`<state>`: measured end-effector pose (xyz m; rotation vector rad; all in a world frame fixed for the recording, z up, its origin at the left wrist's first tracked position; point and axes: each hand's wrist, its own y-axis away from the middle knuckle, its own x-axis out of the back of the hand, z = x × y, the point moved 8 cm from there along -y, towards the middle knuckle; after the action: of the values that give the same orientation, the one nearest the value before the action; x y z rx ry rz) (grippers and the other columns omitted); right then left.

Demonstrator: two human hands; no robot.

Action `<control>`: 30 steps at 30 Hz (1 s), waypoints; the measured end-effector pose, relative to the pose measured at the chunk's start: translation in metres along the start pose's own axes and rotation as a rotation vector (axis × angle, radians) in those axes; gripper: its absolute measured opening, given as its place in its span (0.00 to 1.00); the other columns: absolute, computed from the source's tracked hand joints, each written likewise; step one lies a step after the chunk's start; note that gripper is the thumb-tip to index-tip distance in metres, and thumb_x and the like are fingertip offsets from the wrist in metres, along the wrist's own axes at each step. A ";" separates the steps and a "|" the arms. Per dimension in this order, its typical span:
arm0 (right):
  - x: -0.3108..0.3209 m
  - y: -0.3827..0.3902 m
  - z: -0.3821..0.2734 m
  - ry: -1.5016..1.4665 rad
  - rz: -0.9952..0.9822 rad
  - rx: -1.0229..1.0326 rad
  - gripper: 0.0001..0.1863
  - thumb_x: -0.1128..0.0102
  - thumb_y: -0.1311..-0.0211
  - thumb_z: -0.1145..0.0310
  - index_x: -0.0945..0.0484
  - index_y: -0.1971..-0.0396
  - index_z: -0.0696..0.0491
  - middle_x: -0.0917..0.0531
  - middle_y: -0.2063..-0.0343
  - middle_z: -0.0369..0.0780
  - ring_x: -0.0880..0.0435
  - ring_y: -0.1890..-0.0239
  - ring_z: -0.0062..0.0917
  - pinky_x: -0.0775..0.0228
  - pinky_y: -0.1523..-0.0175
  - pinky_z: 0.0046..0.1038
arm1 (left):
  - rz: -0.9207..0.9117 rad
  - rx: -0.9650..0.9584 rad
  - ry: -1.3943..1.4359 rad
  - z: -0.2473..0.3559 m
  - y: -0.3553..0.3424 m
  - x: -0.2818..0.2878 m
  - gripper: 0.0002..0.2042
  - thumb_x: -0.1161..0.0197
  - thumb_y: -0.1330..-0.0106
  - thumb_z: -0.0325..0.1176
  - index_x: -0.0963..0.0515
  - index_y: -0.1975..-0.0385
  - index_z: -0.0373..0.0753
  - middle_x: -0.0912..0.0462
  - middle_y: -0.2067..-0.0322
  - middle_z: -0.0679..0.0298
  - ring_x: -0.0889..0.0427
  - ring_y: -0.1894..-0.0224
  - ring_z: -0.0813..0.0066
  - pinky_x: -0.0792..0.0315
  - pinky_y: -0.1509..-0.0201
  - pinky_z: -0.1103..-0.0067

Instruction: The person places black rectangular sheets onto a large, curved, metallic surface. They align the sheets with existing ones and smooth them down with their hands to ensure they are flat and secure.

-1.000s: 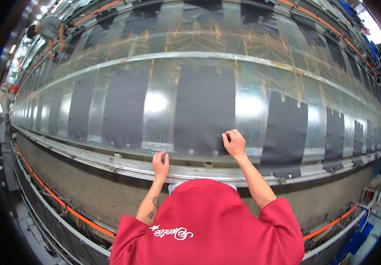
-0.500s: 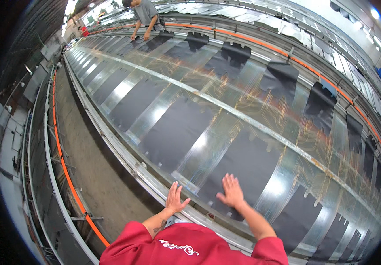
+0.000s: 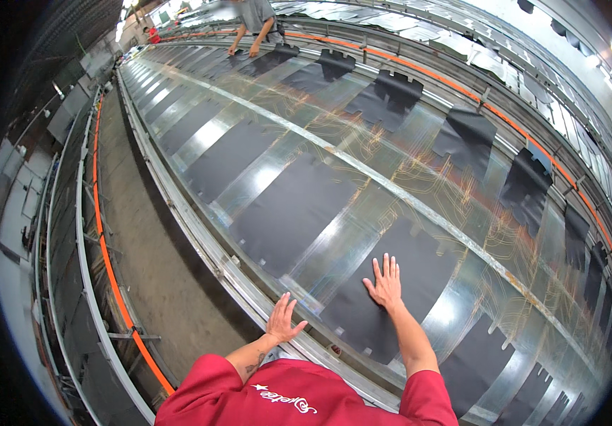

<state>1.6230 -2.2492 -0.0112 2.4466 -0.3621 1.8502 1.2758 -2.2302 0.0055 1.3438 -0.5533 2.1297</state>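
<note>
Flat on a dark sheet piece [image 3: 362, 302] lies my right hand [image 3: 386, 284], fingers stretched toward the table's middle. The piece is matte grey-black with a notched far edge, and it rests on a long glassy table [image 3: 306, 259]. My left hand [image 3: 282, 321] is at the metal rail [image 3: 242, 287] along the near edge, fingers extended and holding nothing. A similar dark piece [image 3: 295, 213] lies to the left of the one under my right hand, and another [image 3: 476, 358] lies to its right.
A pale metal strip [image 3: 391, 186] runs lengthwise down the table. Dark pieces with notched ends [image 3: 465, 135] drape at the far edge. Beyond runs an orange rail [image 3: 455, 86]. At the far end a person in grey [image 3: 256, 18] reaches onto the table. A concrete aisle [image 3: 150, 248] lies left.
My right hand has slid farther out across the dark piece, away from me. My left hand stays by the near rail. The whole view has shifted slightly.
</note>
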 end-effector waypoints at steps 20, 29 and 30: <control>0.034 0.120 0.049 -0.006 -0.023 -0.057 0.41 0.45 0.34 0.46 0.40 0.30 0.58 0.48 0.26 0.56 0.51 0.24 0.52 0.59 0.23 0.51 | 0.003 0.002 0.010 0.000 -0.001 0.002 0.40 0.36 0.38 0.58 0.37 0.34 0.33 0.47 0.29 0.42 0.46 0.27 0.45 0.46 0.25 0.60; -0.004 0.228 -0.066 -0.152 -0.294 0.212 0.44 0.52 0.32 0.39 0.43 0.29 0.60 0.50 0.26 0.55 0.50 0.24 0.50 0.58 0.23 0.50 | -0.024 0.036 -0.002 -0.001 0.006 -0.003 0.41 0.36 0.38 0.58 0.39 0.33 0.33 0.47 0.29 0.42 0.46 0.26 0.45 0.47 0.24 0.60; 0.000 0.209 -0.054 -0.058 -0.334 0.261 0.43 0.52 0.32 0.40 0.42 0.29 0.58 0.49 0.26 0.54 0.50 0.24 0.49 0.58 0.23 0.50 | -0.004 0.037 -0.011 -0.003 0.009 0.000 0.41 0.36 0.38 0.58 0.38 0.33 0.33 0.46 0.29 0.43 0.46 0.27 0.45 0.46 0.24 0.61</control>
<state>1.5264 -2.4421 -0.0167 2.5263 0.2900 1.7790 1.2684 -2.2354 0.0040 1.3760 -0.5178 2.1403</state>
